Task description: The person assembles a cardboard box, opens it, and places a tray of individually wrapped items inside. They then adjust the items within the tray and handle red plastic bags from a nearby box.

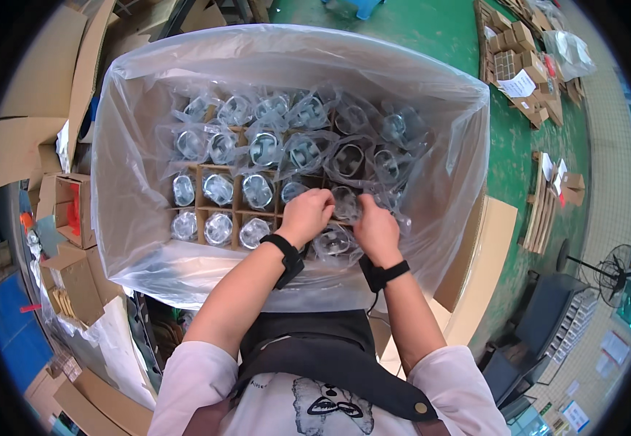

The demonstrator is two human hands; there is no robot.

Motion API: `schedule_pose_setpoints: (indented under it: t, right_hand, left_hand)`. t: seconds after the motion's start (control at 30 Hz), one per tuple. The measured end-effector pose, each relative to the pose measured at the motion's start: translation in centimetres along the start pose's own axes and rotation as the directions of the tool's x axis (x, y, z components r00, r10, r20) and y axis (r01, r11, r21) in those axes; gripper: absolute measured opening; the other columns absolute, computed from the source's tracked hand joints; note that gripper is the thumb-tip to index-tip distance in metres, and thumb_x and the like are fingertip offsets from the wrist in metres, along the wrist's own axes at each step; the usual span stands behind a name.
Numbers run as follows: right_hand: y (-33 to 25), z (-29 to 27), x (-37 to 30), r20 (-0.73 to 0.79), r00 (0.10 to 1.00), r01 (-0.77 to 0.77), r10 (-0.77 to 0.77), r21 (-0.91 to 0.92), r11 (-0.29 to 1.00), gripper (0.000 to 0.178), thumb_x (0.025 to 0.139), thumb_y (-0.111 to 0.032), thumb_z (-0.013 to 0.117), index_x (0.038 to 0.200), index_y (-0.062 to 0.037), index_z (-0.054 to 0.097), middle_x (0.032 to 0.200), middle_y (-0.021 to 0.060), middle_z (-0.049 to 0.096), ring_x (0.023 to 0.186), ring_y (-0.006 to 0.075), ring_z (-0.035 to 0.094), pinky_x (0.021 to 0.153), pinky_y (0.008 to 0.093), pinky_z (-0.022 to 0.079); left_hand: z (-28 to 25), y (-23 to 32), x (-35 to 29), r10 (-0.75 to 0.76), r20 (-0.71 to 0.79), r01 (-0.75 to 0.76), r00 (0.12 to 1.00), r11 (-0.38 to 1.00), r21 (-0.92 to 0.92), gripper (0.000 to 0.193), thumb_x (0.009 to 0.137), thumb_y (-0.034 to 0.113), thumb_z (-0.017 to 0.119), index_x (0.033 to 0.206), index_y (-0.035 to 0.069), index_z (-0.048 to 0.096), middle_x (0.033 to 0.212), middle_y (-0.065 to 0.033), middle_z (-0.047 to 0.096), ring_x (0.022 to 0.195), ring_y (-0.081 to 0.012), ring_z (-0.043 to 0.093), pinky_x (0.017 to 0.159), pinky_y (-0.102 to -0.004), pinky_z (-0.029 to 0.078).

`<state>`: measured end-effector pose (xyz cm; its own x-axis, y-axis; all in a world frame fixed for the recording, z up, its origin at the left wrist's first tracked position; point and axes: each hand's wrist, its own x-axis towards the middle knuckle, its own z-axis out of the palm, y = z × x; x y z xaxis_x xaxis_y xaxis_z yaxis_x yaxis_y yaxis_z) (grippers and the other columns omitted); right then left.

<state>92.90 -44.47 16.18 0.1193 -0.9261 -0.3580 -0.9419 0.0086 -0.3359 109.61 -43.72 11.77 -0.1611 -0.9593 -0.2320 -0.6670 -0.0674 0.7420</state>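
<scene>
Both my hands are inside a large carton lined with a clear plastic bag [155, 87]. Rows of shiny metal pistons [218, 187] stand in it between cardboard dividers [237, 195]. My left hand [309, 216] has its fingers curled together at the left side of a bagged piston [346, 205] in the near right part. On the right side of the same piston, my right hand [377, 231] is closed on its clear bag. The fingertips are partly hidden. Loose clear bags cover the far and right-hand pistons, while the near left ones show no loose plastic above them.
Open cardboard boxes [75, 283] crowd the left side. A carton flap [479, 254] sticks out at the right. Farther right, a wooden pallet [540, 203] lies on the green floor [446, 43], with a fan [613, 275] and grey equipment [555, 312] nearby.
</scene>
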Motion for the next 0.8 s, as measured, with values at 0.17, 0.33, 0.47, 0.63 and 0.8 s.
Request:
schedule_pose_setpoints:
  t: [0.17, 0.33, 0.47, 0.63, 0.8]
  right_hand:
    - [-0.5, -0.1, 0.8, -0.063, 0.998, -0.032, 0.030, -0.033, 0.999, 0.013, 0.089, -0.017, 0.053, 0.092, -0.0061, 0.057, 0.073, 0.0230, 0.065, 0.070, 0.0431, 0.064, 0.063, 0.0506, 0.051]
    - [1.7, -2.0, -1.0, -0.277, 0.937, -0.165, 0.214, 0.191, 0.968, 0.009, 0.081, -0.010, 0.064, 0.089, -0.0073, 0.062, 0.071, 0.0140, 0.063, 0.070, 0.0358, 0.063, 0.063, 0.0439, 0.050]
    - [-1.0, -2.7, -1.4, -0.220, 0.956, 0.219, -0.193, 0.097, 0.971, 0.016, 0.071, -0.009, 0.067, 0.086, -0.0067, 0.063, 0.093, 0.0139, 0.062, 0.080, 0.0324, 0.064, 0.069, 0.0411, 0.050]
    - [-1.1, 2.2, -1.1, 0.088, 0.982, 0.174, -0.166, -0.090, 0.981, 0.008, 0.076, -0.009, 0.061, 0.082, -0.0070, 0.066, 0.084, 0.0133, 0.064, 0.076, 0.0333, 0.065, 0.065, 0.0425, 0.051]
    - [-0.4, -0.4, -4.2, 0.034, 0.957, 0.286, -0.287, 0.034, 0.958, 0.006, 0.075, -0.007, 0.059, 0.076, -0.0044, 0.064, 0.081, 0.0143, 0.064, 0.072, 0.0336, 0.066, 0.063, 0.0426, 0.054]
  left_hand:
    - [2.4, 0.9, 1.9, -0.069, 0.090, 0.037, 0.994, 0.948, 0.317, 0.019, 0.077, 0.019, 0.069, 0.090, 0.006, 0.066, 0.087, -0.0141, 0.062, 0.086, -0.0356, 0.064, 0.073, -0.0442, 0.053]
    - [1.5, -0.2, 0.3, -0.015, -0.078, 0.019, 0.997, 0.998, 0.052, 0.006, 0.074, 0.009, 0.063, 0.080, 0.007, 0.062, 0.086, -0.0114, 0.060, 0.076, -0.0340, 0.062, 0.067, -0.0436, 0.050]
    - [0.1, -1.1, -1.5, -0.110, -0.023, 0.101, 0.994, 0.966, -0.240, 0.007, 0.075, 0.009, 0.065, 0.080, 0.006, 0.062, 0.084, -0.0124, 0.059, 0.074, -0.0308, 0.061, 0.067, -0.0393, 0.049]
    - [0.0, 0.0, 0.0, -0.210, -0.008, 0.204, 0.978, 0.960, -0.194, 0.026, 0.075, 0.023, 0.071, 0.087, 0.002, 0.063, 0.089, -0.0162, 0.060, 0.084, -0.0298, 0.061, 0.070, -0.0391, 0.050]
    - [0.3, 3.3, 1.5, -0.095, 0.132, 0.034, 0.987, 0.915, 0.402, 0.030, 0.076, 0.025, 0.067, 0.093, 0.001, 0.062, 0.097, -0.0212, 0.060, 0.089, -0.0367, 0.064, 0.075, -0.0459, 0.053]
